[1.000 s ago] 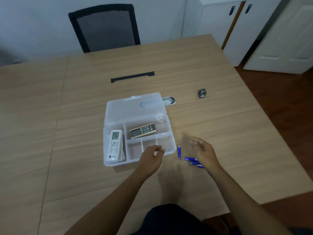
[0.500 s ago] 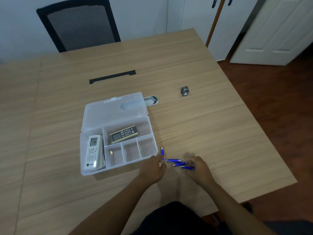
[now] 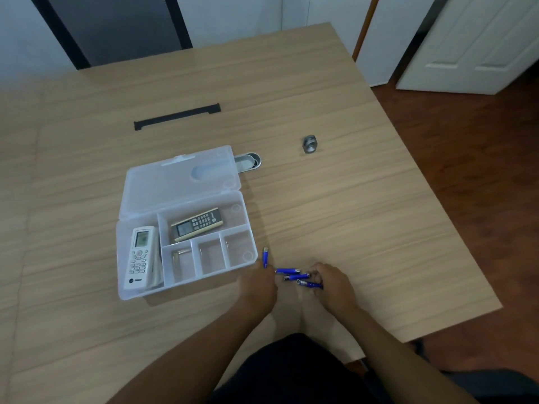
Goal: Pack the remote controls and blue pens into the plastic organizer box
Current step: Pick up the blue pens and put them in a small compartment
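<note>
Wood-grain table [image 3: 335,205] fills most of the view, with a dark chair pushed in at its far edge and white doors beyond its far right corner. Toward the near left of the table sits a clear plastic organizer box [image 3: 132,287], its lid [image 3: 175,188] folded open and lying flat behind it. Both remotes are already packed: a white remote control [image 3: 139,256] lies lengthwise in the box's long left compartment, and a dark remote control [image 3: 197,223] lies tilted in the wide rear compartment. The three small front compartments look nearly empty, though something small and pale shows in the leftmost one. Four blue pens remain on the table just beside the box's near right corner: one pen [image 3: 265,257] lies apart from the others, pointing toward the far edge, and three pens [image 3: 294,277] lie in a loose cluster. The left hand [image 3: 258,284] rests at the single pen's near end, and whether it grips it cannot be told. The right hand [image 3: 332,282] is curled over the right end of the cluster, fingers apparently closing on the nearest pen. The step in hand appears to be gathering the pens. The next move likely calls for pinching them up together, then lowering them into an empty front compartment.
</note>
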